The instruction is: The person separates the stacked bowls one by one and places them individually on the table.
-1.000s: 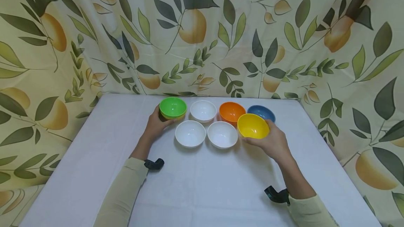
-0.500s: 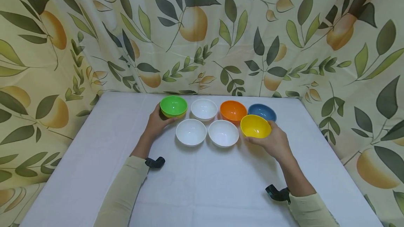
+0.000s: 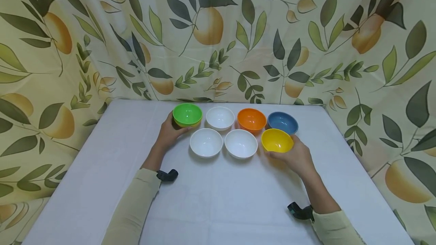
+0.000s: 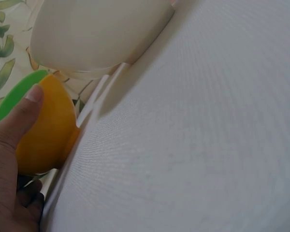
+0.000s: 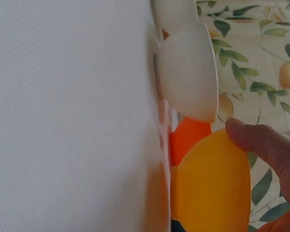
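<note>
At the left end of the bowls, my left hand (image 3: 167, 132) grips a green bowl (image 3: 187, 114) nested in a yellow-orange bowl (image 4: 55, 128). The left wrist view shows the thumb lying over both rims and fingers curled behind. My right hand (image 3: 297, 155) holds a yellow bowl (image 3: 277, 141) at its right side, thumb at the near rim. This bowl sits just in front of a blue bowl (image 3: 282, 122) and to the right of a white bowl (image 3: 241, 144). Seen from the right wrist, its base is close to the white cloth.
A white bowl (image 3: 220, 118) and an orange bowl (image 3: 251, 120) stand in the back row. Another white bowl (image 3: 206, 143) is in the front row. A white cloth (image 3: 211, 199) covers the table, and a leaf-and-fruit patterned curtain (image 3: 218, 67) hangs behind it.
My right hand has moved the yellow bowl slightly right and then down towards me, uncovering more of the blue bowl. The left hand keeps its grip in place.
</note>
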`<state>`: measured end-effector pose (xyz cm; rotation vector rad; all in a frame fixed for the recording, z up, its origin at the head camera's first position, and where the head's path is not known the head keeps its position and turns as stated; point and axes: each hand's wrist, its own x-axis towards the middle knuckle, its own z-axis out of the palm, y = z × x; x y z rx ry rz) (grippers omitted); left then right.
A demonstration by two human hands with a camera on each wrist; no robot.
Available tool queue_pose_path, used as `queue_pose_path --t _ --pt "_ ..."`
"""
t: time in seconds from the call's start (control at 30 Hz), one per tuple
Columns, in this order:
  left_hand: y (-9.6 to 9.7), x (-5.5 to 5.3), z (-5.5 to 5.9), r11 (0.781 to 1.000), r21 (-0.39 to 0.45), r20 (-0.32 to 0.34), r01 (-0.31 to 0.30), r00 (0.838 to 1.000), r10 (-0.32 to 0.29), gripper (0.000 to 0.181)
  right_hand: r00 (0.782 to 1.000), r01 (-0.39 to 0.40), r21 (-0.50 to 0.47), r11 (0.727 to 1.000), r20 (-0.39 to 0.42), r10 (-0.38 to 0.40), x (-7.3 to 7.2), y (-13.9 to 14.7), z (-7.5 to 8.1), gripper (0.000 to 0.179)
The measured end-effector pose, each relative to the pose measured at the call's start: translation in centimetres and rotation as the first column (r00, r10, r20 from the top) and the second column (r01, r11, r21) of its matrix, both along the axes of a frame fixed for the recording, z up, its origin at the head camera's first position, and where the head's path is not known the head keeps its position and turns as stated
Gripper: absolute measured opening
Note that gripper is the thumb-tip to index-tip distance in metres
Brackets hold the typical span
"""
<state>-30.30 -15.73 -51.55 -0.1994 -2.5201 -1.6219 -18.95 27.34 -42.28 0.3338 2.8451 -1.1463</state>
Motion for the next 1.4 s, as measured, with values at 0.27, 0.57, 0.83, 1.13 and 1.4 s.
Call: queue_pose_path --t 0.27,0.57,0.83,1.13,1.4 --pt "0.1 0.0 -0.4 1.0 -0.007 0.012 -0.002 1.0 0.002 0.104 1.0 -0.007 -0.002 1.0 0.016 0.007 -0.3 0.2 -1.1 0.113" --pt "0.2 -0.1 0.1 1.0 -0.001 0.015 -0.004 1.0 0.004 0.104 1.0 -0.02 0.01 1.0 0.01 0.019 -0.3 0.0 -1.0 0.117" --pt "0.0 0.0 0.1 1.0 -0.003 0.003 -0.002 1.0 0.002 0.104 0.999 -0.049 0.025 0.998 -0.011 0.049 -0.3 -0.3 -1.0 0.114" --pt "0.0 0.0 0.1 1.0 -0.005 0.016 -0.007 1.0 0.007 0.105 0.998 -0.063 0.033 0.997 -0.014 0.063 -0.4 -0.4 -1.1 0.115" --pt "0.1 0.1 0.4 1.0 -0.003 0.021 -0.006 1.0 0.006 0.103 0.995 -0.093 0.057 0.994 -0.028 0.095 -0.3 -0.2 -0.9 0.114"
